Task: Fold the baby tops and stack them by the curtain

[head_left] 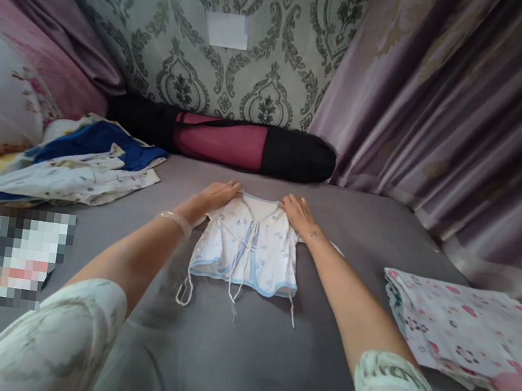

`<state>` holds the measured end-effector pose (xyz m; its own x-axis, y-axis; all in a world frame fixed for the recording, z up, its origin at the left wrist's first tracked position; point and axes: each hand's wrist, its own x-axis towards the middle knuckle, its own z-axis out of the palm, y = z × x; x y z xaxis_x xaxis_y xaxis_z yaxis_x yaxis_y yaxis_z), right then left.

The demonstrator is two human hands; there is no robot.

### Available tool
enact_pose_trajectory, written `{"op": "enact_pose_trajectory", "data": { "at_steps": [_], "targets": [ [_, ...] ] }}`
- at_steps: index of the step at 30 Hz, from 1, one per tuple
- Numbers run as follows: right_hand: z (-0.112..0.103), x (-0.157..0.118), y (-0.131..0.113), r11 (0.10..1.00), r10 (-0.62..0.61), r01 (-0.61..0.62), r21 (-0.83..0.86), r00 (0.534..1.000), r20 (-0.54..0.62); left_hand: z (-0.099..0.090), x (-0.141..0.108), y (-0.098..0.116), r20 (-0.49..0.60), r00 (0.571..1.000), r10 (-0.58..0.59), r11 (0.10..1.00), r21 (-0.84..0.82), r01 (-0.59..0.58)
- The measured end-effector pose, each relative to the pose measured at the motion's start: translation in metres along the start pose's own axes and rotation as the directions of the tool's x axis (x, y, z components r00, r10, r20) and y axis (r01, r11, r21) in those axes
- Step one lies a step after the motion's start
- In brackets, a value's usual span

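Note:
A small white baby shirt (272, 255) with light-blue trim and a faint print lies front up on the grey sheet. Thin white ties hang from its middle and both lower corners. At the shirt's left shoulder, beside the neckline, the curled fingers of my left hand (222, 195) are closed on the cloth. My right hand (296, 213) grips the opposite shoulder the same way. Both fingertips are partly hidden. The sleeves are mostly covered by my hands and forearms.
Folded pink-patterned cloth (465, 325) lies at right. Crumpled white-and-blue cloth (97, 161) and a blurred-out item (24, 260) are at left. A black-and-pink rolled bag (220, 142) lies along the wall, with purple curtains (397, 111) on the right.

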<state>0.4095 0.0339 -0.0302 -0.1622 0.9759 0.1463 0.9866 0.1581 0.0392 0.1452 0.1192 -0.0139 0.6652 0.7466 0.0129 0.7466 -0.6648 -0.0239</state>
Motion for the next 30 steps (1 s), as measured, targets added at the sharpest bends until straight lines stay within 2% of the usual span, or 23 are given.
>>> {"op": "enact_pose_trajectory", "data": {
  "at_steps": [6, 9, 11, 13, 16, 20, 23, 25, 27, 30],
  "targets": [
    [0.003, 0.001, -0.002, 1.000, 0.000, 0.000, 0.009, 0.999, 0.043, 0.006, -0.001, 0.004, 0.036, 0.997, -0.068, 0.997, -0.042, 0.069],
    [-0.002, 0.002, 0.000, 0.995, 0.039, -0.047, 0.087, 0.995, 0.092, 0.003, -0.001, 0.007, 0.046, 0.993, -0.106, 0.994, -0.014, 0.106],
    [-0.008, -0.001, 0.006, 0.984, 0.066, -0.078, 0.161, 0.994, 0.084, -0.002, -0.001, 0.014, 0.019, 0.991, -0.131, 0.991, 0.038, 0.131],
    [-0.017, -0.009, 0.017, 0.964, 0.110, -0.115, 0.241, 0.993, 0.036, -0.007, -0.001, 0.026, -0.026, 0.991, -0.131, 0.990, 0.048, 0.133],
    [-0.031, -0.032, 0.037, 0.910, 0.215, -0.201, 0.362, 0.977, 0.001, -0.011, -0.003, 0.051, -0.068, 0.996, -0.066, 0.997, -0.039, 0.063],
    [-0.044, -0.076, 0.059, 0.809, 0.350, -0.343, 0.478, 0.933, 0.079, -0.007, -0.001, 0.090, -0.072, 0.995, 0.072, 0.984, -0.155, -0.083],
    [-0.045, -0.106, 0.067, 0.733, 0.400, -0.425, 0.531, 0.901, 0.169, -0.003, 0.002, 0.116, -0.066, 0.991, 0.117, 0.971, -0.201, -0.128],
    [-0.043, -0.122, 0.069, 0.721, 0.378, -0.429, 0.545, 0.902, 0.210, 0.000, 0.005, 0.130, -0.049, 0.986, 0.162, 0.962, -0.215, -0.168],
    [-0.042, -0.133, 0.067, 0.744, 0.298, -0.377, 0.552, 0.926, 0.231, 0.003, 0.006, 0.140, -0.030, 0.980, 0.196, 0.954, -0.227, -0.198],
    [-0.038, -0.139, 0.060, 0.800, 0.202, -0.287, 0.527, 0.956, 0.214, 0.010, 0.005, 0.151, -0.035, 0.990, 0.139, 0.956, -0.257, -0.143]
  ]
}}
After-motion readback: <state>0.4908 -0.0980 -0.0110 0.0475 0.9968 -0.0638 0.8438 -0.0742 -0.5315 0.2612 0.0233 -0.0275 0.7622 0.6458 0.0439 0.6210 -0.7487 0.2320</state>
